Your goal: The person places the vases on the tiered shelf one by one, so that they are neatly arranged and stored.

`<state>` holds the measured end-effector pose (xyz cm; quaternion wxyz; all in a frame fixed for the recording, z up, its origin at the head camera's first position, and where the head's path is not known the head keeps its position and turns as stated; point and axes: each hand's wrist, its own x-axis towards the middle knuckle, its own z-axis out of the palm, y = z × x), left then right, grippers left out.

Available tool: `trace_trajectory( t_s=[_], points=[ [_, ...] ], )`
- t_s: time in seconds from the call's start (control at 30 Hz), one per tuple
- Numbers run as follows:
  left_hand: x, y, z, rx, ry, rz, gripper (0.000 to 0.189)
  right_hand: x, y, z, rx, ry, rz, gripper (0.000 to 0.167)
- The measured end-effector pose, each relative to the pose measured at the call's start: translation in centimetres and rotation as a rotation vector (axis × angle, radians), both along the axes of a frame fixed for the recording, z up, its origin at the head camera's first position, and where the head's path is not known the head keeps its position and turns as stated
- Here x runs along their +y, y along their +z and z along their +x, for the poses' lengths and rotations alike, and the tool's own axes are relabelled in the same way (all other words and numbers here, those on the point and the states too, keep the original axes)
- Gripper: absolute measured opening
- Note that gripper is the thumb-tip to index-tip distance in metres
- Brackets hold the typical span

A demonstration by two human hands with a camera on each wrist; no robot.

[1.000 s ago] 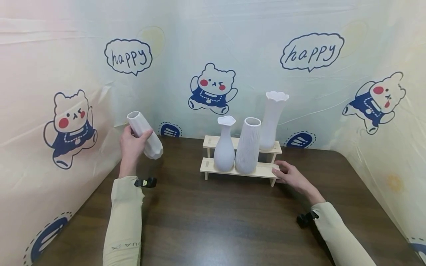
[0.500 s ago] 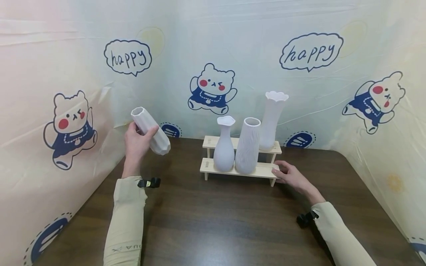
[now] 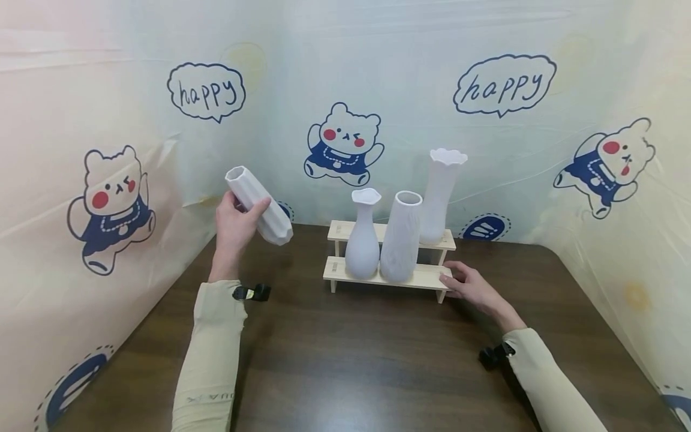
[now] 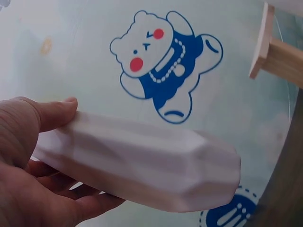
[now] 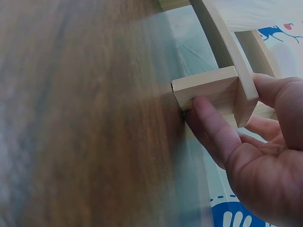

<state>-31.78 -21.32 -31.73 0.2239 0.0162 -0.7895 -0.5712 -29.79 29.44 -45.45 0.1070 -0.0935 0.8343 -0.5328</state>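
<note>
My left hand (image 3: 235, 227) grips a white faceted vase (image 3: 263, 207) near its mouth, thumb on one side and fingers on the other. The vase is tilted in the air, mouth to the upper left. In the left wrist view its faceted base (image 4: 203, 170) points away from the hand. A two-tier wooden stand (image 3: 434, 277) is at centre right, and my right hand (image 3: 475, 289) holds its right end, fingers at the leg (image 5: 208, 87) and shelf edge. The lower tier bears a narrow-necked vase (image 3: 363, 246) and a textured vase (image 3: 400, 246); a tall scalloped-rim vase (image 3: 439, 198) stands on the upper tier.
The dark brown wooden table (image 3: 345, 360) lies under everything. Behind and at both sides hangs a pale curtain (image 3: 399, 72) printed with bears and "happy" bubbles. A black wrist camera (image 3: 252, 293) sits on the left cuff and another camera (image 3: 493, 356) on the right.
My left hand has carried the faceted vase to the right and slightly up, towards the stand. My right hand and the vases on the stand have stayed in place.
</note>
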Motion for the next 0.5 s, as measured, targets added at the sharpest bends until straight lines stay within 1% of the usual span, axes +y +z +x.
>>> trace_trajectory(
  t_s=[0.1,0.17,0.3,0.5],
  points=[
    [1.1,0.6,-0.3,0.029,-0.021,0.011,0.072,0.2,-0.1,0.0,0.005,0.012,-0.01,0.063],
    [1.8,1.1,-0.4,0.035,-0.025,0.01,0.072,0.2,-0.1,-0.1,0.009,0.009,-0.011,0.063],
    [3.1,2.0,-0.5,0.023,-0.041,-0.003,0.074,0.4,-0.1,-0.2,0.012,0.014,-0.004,0.063],
    [5.1,2.9,-1.1,0.015,-0.049,-0.031,0.073,0.3,-0.2,-0.1,-0.004,-0.003,0.016,0.062]
  ],
)
